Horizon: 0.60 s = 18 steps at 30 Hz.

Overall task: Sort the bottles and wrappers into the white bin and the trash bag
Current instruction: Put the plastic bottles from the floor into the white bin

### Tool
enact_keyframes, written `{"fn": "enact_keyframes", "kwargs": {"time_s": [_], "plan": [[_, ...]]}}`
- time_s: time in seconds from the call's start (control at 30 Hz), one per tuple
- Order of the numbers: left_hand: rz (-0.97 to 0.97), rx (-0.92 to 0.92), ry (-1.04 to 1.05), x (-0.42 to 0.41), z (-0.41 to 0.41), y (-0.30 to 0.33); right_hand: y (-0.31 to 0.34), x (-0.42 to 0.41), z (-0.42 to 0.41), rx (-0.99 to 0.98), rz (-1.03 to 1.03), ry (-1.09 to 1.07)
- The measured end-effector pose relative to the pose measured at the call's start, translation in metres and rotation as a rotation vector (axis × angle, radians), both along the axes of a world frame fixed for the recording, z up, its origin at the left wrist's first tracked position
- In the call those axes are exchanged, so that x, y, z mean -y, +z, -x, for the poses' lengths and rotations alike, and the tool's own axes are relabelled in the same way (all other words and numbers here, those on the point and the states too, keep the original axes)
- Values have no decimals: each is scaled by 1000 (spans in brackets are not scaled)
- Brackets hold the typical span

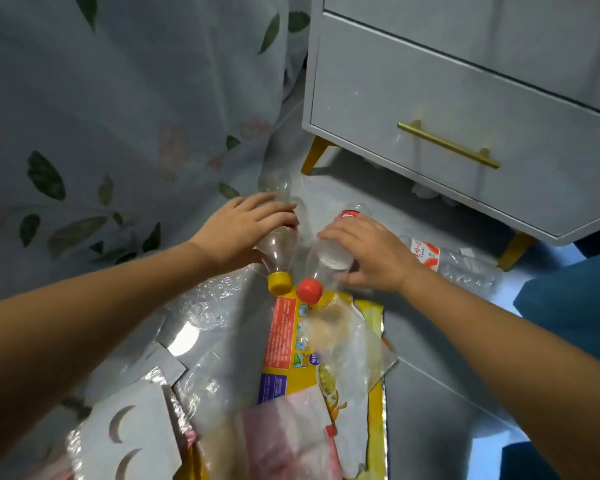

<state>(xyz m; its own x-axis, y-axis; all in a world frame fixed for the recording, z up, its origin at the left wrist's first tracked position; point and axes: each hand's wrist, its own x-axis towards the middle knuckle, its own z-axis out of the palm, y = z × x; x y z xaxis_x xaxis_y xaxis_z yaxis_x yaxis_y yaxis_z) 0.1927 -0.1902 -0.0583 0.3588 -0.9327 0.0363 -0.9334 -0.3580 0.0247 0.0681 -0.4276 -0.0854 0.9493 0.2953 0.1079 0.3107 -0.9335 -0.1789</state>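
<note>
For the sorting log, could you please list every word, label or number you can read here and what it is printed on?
None can be read for certain.
Yellow wrapper: red panel of small print, blue panel and little pictures, all too small and blurred.
Bottle by the cabinet: red characters on a white label, blurred.
Bottle under the right hand: red-and-white label, mostly covered.
Bottle under the left hand: only a red edge of its label shows.

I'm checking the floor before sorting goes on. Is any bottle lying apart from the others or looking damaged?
Yes. One clear bottle with a red and white label lies on its side on the floor by the cabinet leg, to the right of the right hand, apart from the capped bottles. Its body looks crumpled.
</note>
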Motion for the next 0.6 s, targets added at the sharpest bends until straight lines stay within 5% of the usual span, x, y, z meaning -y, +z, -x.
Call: {"fn": "enact_keyframes", "kwargs": {"time_s": [0.2,0.33,0.6], "plan": [[569,-528,349,-53,34,47,26,-40,29,321,-787,-518],[884,-863,720,-101,76,106,63,-94,40,192,-1281,-689],[883,-837,939,-238,157,219,146,-222,45,-251,-1617,-469]]}}
